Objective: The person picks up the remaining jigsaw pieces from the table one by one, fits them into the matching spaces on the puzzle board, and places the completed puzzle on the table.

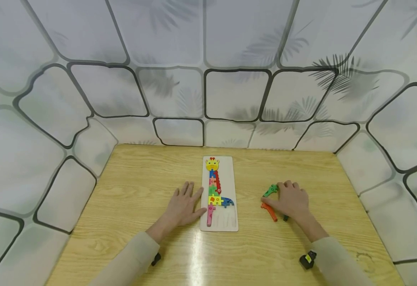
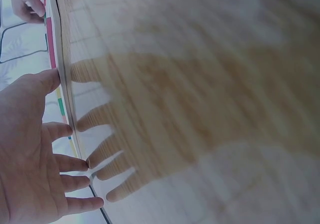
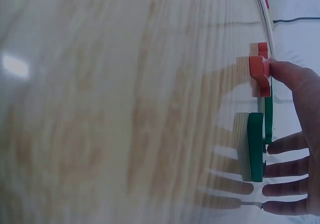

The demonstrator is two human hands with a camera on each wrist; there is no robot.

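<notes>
My left hand (image 1: 185, 206) rests flat with fingers spread, fingertips and thumb at the left edge of a pale wooden puzzle board (image 1: 226, 178). On that board lies a giraffe made of coloured puzzle pieces: a yellow head (image 1: 212, 164), a red mane (image 1: 218, 182), a blue piece (image 1: 227, 202) and a pink leg (image 1: 210, 216). To the right, my right hand (image 1: 292, 200) is spread over loose pieces. Its thumb and index finger are at a green puzzle piece (image 1: 270, 190); whether they grip it is unclear. An orange piece (image 1: 269, 211) lies by the thumb, and a dark green piece (image 3: 255, 146) lies under the palm.
The wooden table (image 1: 151, 171) meets a stone-patterned wall covering (image 1: 179, 131) at its back and sides. A black wrist device (image 1: 307, 259) sits by the right sleeve. Pale leg recesses (image 1: 226, 219) show at the board's lower right.
</notes>
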